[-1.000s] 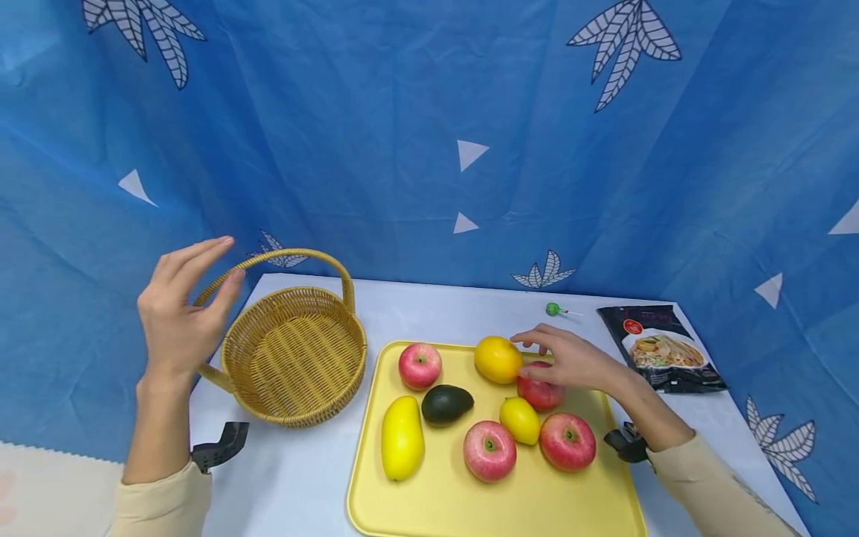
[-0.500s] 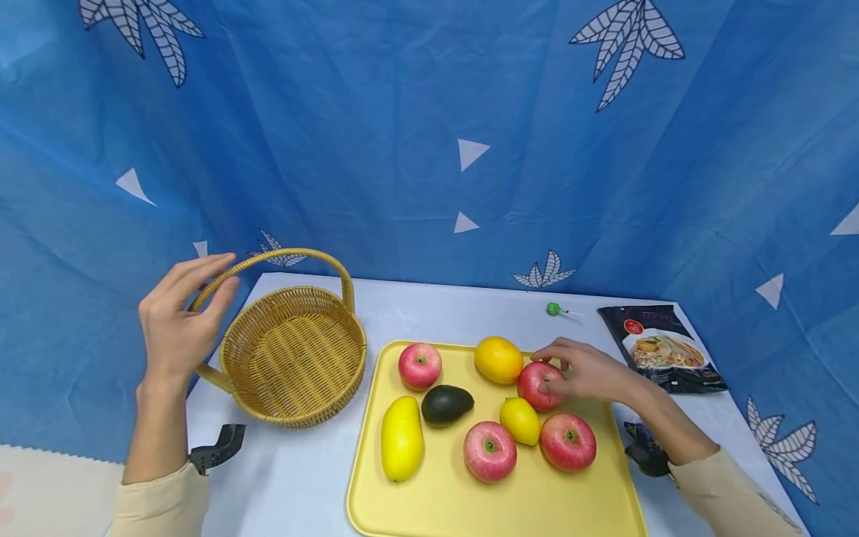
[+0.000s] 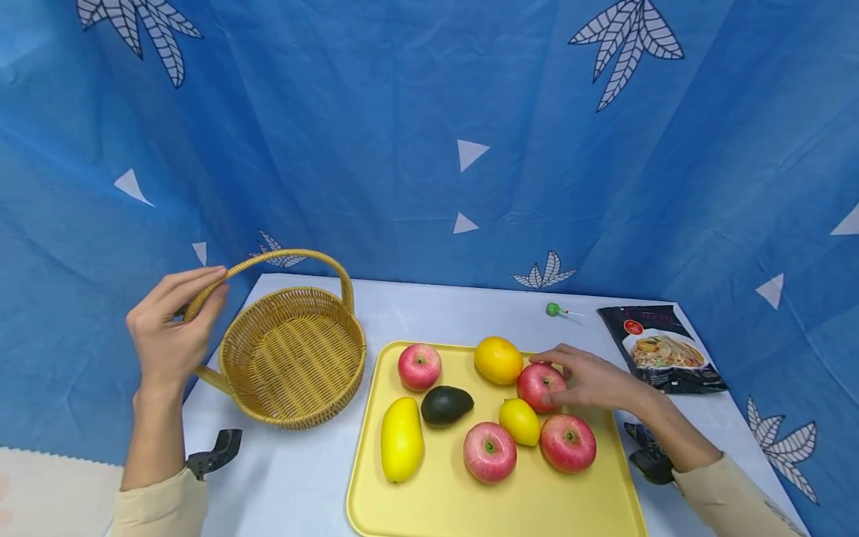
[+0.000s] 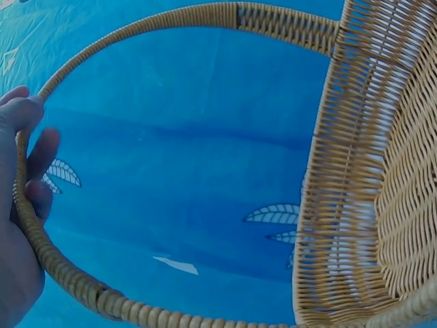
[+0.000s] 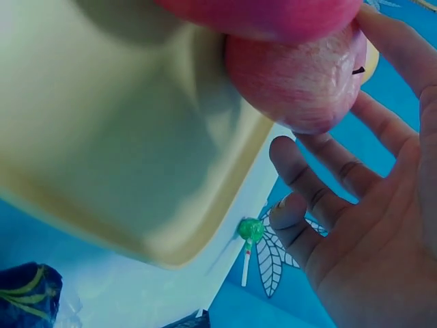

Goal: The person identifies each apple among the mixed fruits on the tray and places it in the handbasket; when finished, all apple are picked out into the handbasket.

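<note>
At the left, my left hand curls its thumb and fingers round the handle of a round wicker basket. The handle passes through that hand in the left wrist view. My right hand grips a red apple at the tray's back right, thumb on the near side and fingers on the far side. In the right wrist view the same apple touches the fingers, partly behind another apple. A yellow lemon lies beside the held apple, and an orange-yellow fruit sits behind it.
The yellow tray also bears a mango, an avocado and more apples. A green lollipop lies behind it, and a black noodle packet at the right. A blue curtain hangs behind the table.
My right hand has moved slightly right from beside the orange-yellow fruit and taken hold of the red apple. My left hand has lowered and closed round the basket handle.
</note>
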`<state>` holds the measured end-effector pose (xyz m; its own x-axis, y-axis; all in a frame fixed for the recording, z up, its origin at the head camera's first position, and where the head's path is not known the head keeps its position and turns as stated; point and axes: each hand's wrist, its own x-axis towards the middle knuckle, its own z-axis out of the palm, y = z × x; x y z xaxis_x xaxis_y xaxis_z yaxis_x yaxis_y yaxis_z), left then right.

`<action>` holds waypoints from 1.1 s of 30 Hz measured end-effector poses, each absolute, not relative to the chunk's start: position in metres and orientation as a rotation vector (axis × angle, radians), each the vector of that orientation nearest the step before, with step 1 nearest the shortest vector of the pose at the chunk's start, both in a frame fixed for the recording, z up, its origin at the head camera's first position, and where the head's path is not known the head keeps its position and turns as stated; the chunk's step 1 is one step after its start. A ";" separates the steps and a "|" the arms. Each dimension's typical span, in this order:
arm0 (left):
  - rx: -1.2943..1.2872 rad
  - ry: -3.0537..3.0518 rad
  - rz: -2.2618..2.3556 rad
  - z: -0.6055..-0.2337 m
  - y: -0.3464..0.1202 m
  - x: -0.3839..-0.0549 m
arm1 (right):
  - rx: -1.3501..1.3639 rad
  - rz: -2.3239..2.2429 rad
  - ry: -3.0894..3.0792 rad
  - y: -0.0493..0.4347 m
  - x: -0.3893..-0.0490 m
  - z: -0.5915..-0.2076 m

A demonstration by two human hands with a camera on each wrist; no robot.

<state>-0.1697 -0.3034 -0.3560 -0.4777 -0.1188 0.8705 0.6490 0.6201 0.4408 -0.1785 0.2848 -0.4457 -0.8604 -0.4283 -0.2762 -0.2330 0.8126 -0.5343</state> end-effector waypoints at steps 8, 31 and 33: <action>-0.434 -1.831 -1.019 -0.363 -0.307 -0.172 | -0.422 -0.690 2.572 0.279 -0.177 -0.448; -0.390 -1.844 -1.113 -0.349 -0.291 -0.156 | -0.463 -0.682 2.575 0.279 -0.174 -0.457; -0.386 -1.851 -1.109 -0.348 -0.290 -0.155 | -0.459 -0.679 2.576 0.279 -0.174 -0.457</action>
<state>-0.1553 -0.2900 -0.3478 -0.5327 -0.1765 0.8277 0.6467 0.5460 0.5326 -0.1739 0.2790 -0.4570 -0.8504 -0.4152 -0.3232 -0.2018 0.8247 -0.5283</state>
